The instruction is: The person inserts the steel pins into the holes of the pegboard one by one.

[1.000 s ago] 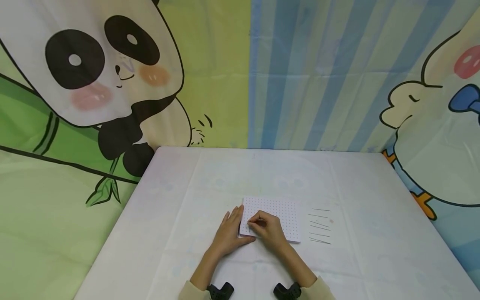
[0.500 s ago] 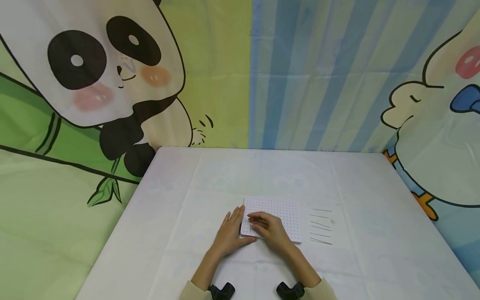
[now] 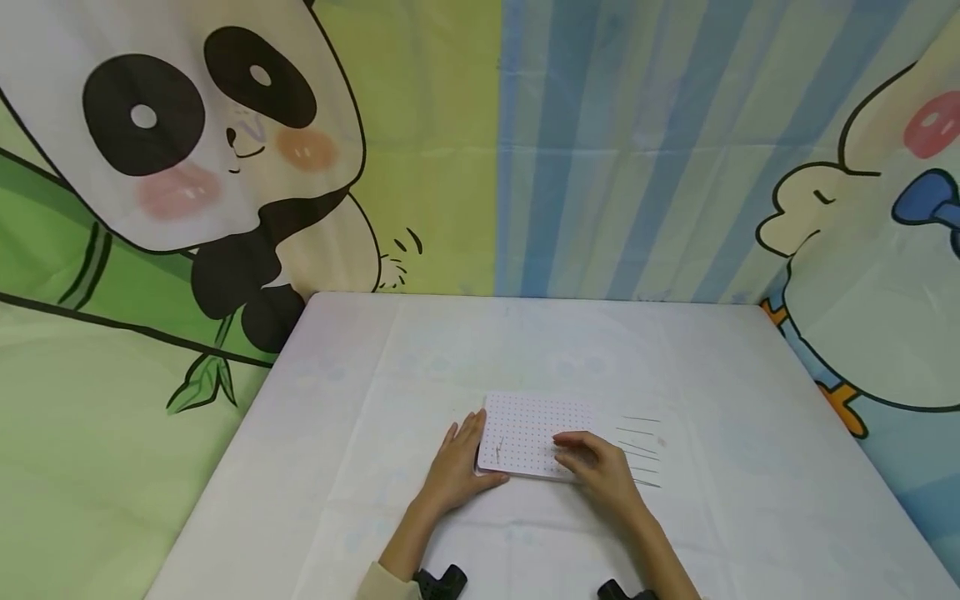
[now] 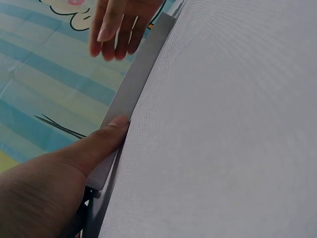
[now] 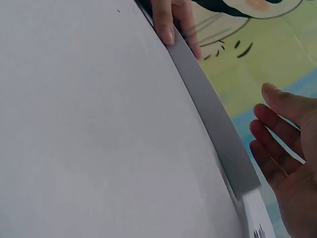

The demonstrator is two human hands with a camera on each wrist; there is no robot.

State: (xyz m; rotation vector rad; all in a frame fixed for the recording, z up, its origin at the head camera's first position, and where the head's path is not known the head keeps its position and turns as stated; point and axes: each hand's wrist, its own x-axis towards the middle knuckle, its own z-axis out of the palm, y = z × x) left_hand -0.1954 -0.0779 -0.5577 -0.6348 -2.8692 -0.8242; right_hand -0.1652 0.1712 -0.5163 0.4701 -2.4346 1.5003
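Note:
A white pegboard (image 3: 536,421) with rows of small holes lies on the table. Along its left side rest the straight fingers of my left hand (image 3: 459,462), the thumb against its front edge, as the left wrist view shows too. Thin dark sticks (image 4: 59,126) stand up from the board's left part, leaning slightly. Over the board's right front part hovers my right hand (image 3: 600,467), fingers loosely bent and nothing between them; the right wrist view shows this hand (image 5: 285,134) beside the board's grey edge (image 5: 218,119).
Several thin dark sticks (image 3: 639,432) lie in a rough column on the white table (image 3: 405,367), just right of the board; my right hand covers some of their ends. Cartoon-printed fabric (image 3: 600,150) hangs behind the table.
My right hand has left the sticks at the board's left side and moved right, its pinched fingers loosened. Those upright sticks are uncovered now. My left hand stays at the board's corner.

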